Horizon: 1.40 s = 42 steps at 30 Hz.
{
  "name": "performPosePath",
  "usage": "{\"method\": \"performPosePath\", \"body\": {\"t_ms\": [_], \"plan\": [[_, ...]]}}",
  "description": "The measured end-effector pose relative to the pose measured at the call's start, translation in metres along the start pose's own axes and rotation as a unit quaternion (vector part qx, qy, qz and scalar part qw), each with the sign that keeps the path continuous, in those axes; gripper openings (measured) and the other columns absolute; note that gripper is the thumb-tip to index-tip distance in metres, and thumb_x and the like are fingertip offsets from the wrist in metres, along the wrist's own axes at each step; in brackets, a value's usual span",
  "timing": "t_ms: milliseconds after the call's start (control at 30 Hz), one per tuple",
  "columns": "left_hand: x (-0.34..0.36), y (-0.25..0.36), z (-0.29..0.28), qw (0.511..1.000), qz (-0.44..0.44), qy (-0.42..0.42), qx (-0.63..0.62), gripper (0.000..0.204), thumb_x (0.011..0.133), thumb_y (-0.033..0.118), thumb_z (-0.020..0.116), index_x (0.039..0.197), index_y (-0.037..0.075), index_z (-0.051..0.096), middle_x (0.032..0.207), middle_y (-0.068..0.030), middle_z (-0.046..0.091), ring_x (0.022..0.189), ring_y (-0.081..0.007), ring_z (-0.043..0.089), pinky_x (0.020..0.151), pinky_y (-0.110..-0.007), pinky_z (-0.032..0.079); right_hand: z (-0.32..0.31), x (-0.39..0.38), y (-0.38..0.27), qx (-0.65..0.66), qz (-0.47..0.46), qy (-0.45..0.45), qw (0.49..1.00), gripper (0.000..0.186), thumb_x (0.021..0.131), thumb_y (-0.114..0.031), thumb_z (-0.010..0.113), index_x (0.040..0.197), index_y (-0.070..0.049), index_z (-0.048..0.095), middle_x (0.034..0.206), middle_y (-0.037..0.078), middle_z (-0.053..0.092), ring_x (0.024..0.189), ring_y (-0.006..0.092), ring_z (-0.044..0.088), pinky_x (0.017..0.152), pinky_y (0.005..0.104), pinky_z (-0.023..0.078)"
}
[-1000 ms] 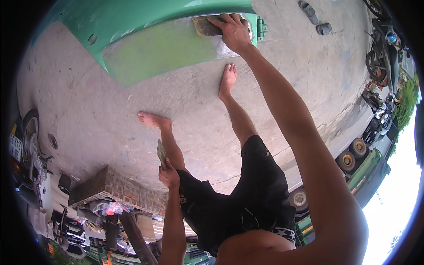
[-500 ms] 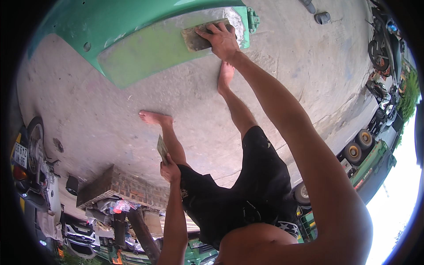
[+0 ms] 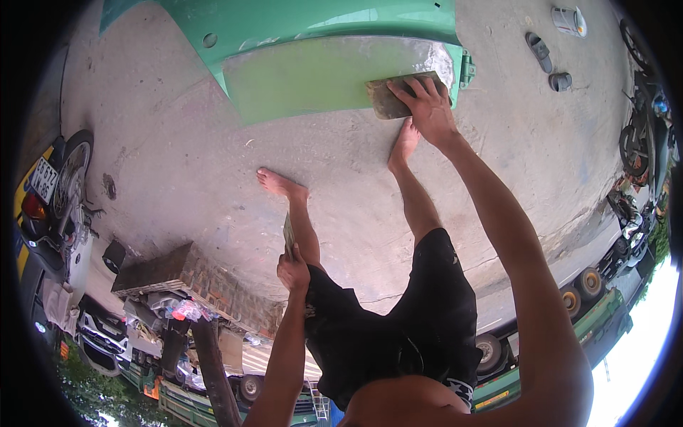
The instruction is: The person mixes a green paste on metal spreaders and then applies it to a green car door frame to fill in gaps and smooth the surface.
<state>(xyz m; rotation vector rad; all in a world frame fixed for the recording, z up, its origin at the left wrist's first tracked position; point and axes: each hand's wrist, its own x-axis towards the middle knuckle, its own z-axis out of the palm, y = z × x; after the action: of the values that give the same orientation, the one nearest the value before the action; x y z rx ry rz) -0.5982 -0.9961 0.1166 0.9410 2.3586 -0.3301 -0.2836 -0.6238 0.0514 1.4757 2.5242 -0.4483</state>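
A green painted panel [image 3: 320, 23] lies at the top, with a broad smooth patch of pale green filler [image 3: 306, 77] and a whitish area at its right end. My right hand [image 3: 431, 110] is closed on a flat, stained putty spreader [image 3: 390, 101], fingers spread across its top. That spreader lies over the patch's near right edge and overhangs it slightly. Lower down, beside my left knee, my left hand [image 3: 292, 271] grips a second thin putty spreader [image 3: 288, 235], held upright and seen nearly edge-on.
My bare feet stand on the concrete floor [image 3: 213, 178] near the panel. A hinge [image 3: 467, 69] juts from its right end. Dark sandals [image 3: 538, 51] and a white bucket [image 3: 569, 21] are far right. Motorbikes stand at both sides; a brick block [image 3: 206, 274] is lower left.
The right hand has drawn its spreader toward me, from the middle of the patch to its near edge. The whole view has shifted; the left hand still holds its spreader low.
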Motion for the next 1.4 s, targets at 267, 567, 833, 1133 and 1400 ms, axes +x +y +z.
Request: {"method": "performPosePath", "body": {"t_ms": [267,567,833,1133,1400], "plan": [[0.0,-0.006,-0.008,0.999,-0.022,-0.022,-0.022,0.041,0.102,0.038,0.05,0.108,0.003,0.07,0.083,-0.0248,0.066,0.078,-0.043,0.065,0.072,-0.052,0.05,0.003,0.143,-0.113,0.052,0.059,0.006,0.997,0.068,0.083,0.002,0.055,0.142,-0.033,0.054,0.13,0.005,0.053,0.123,0.0296,0.047,0.102,0.0519,0.04],[-0.002,-0.026,-0.006,0.996,-0.033,-0.025,-0.074,0.038,0.102,0.034,0.05,0.103,0.0,0.068,0.087,-0.0235,0.067,0.08,-0.0439,0.064,0.074,-0.052,0.05,0.014,0.132,-0.133,0.08,0.11,-0.041,0.99,0.069,0.083,0.002,0.059,0.14,-0.036,0.056,0.133,0.003,0.05,0.124,0.0316,0.045,0.103,0.0579,0.038],[0.05,-0.006,-0.022,0.942,0.072,0.11,-0.31,0.035,0.103,0.027,0.054,0.115,-0.005,0.062,0.104,-0.0233,0.068,0.095,-0.0398,0.068,0.081,-0.045,0.053,0.056,-0.001,-0.166,0.026,0.028,-0.055,0.998,0.071,0.077,0.003,0.06,0.139,-0.033,0.058,0.132,0.005,0.05,0.12,0.0311,0.045,0.102,0.0554,0.033],[0.14,0.131,-0.155,0.452,0.131,-0.377,-0.798,0.036,0.101,0.021,0.057,0.134,0.005,0.054,0.123,-0.0079,0.064,0.111,-0.0176,0.063,0.096,-0.038,0.051,-0.13,0.019,-0.115,0.717,0.275,0.097,0.633,0.07,0.098,-0.048,0.06,0.139,0.007,0.044,0.132,0.011,0.054,0.118,0.0192,0.054,0.097,0.0331,0.046],[0.097,0.215,-0.174,0.456,0.028,-0.31,-0.834,0.041,0.099,0.019,0.059,0.137,0.004,0.053,0.133,-0.0052,0.06,0.125,-0.0189,0.055,0.106,-0.038,0.044,-0.207,-0.012,-0.106,0.648,0.226,0.004,0.727,0.072,0.096,-0.053,0.061,0.136,0.005,0.048,0.116,0.008,0.063,0.106,0.0156,0.061,0.085,0.027,0.05]]}}
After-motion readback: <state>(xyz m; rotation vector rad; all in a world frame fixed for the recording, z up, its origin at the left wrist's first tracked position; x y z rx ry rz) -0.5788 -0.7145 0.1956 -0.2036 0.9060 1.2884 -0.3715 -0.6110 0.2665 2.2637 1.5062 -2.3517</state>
